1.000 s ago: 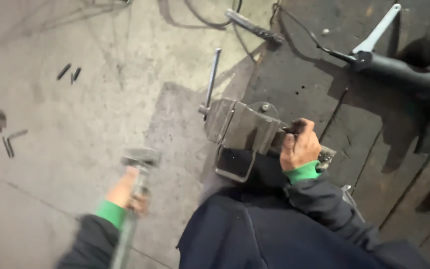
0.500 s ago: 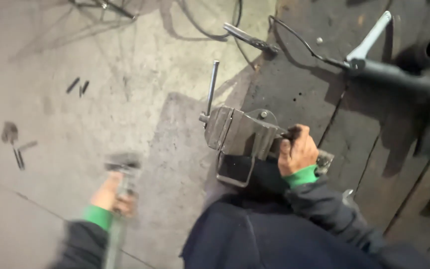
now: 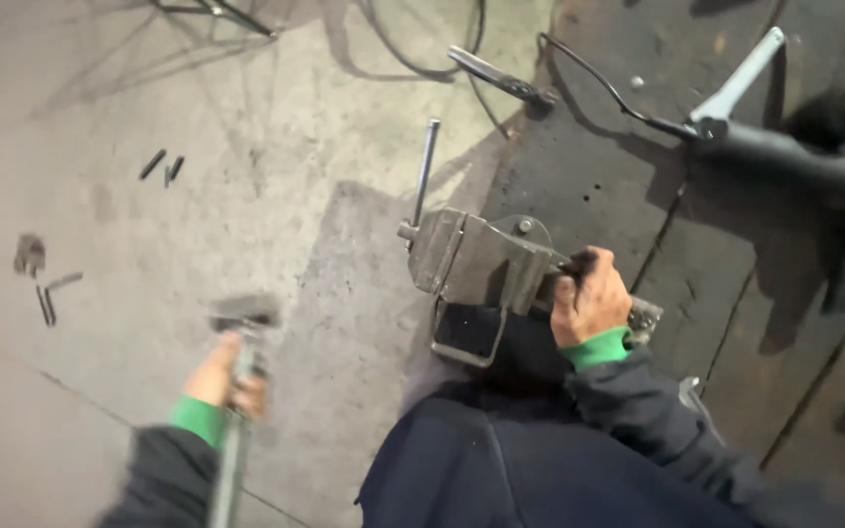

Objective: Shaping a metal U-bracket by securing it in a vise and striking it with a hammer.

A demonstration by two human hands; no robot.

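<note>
Concrete floor [image 3: 149,88] takes up the left half of the view, pale and scuffed, with a darker worn patch running down the middle. On the right it gives way to a dark metal plate [image 3: 589,166] with seams across it.

Right hand [image 3: 589,303] is clenched around something dark at the end of a bench vise [image 3: 476,264]. Can't really tell what's inside the fist, the fingers hide it. The vise sits right at the edge where the plate meets the concrete, and its long handle rod [image 3: 424,171] sticks up and away from the body. Green cuff and dark sleeve on that arm.

Left hand [image 3: 227,376] is wrapped tight around the shaft of a hammer [image 3: 244,318], down low on the left over the concrete, well apart from the vise. The head is blurry, so no detail there. Same green cuff.

Other stuff lying about: a few short dark pins [image 3: 163,166] on the concrete upper left, a couple more bits [image 3: 46,293] further left, a black cable [image 3: 599,83] snaking over the plate up top, and a tool with a pale lever [image 3: 740,83] at the upper right.
</note>
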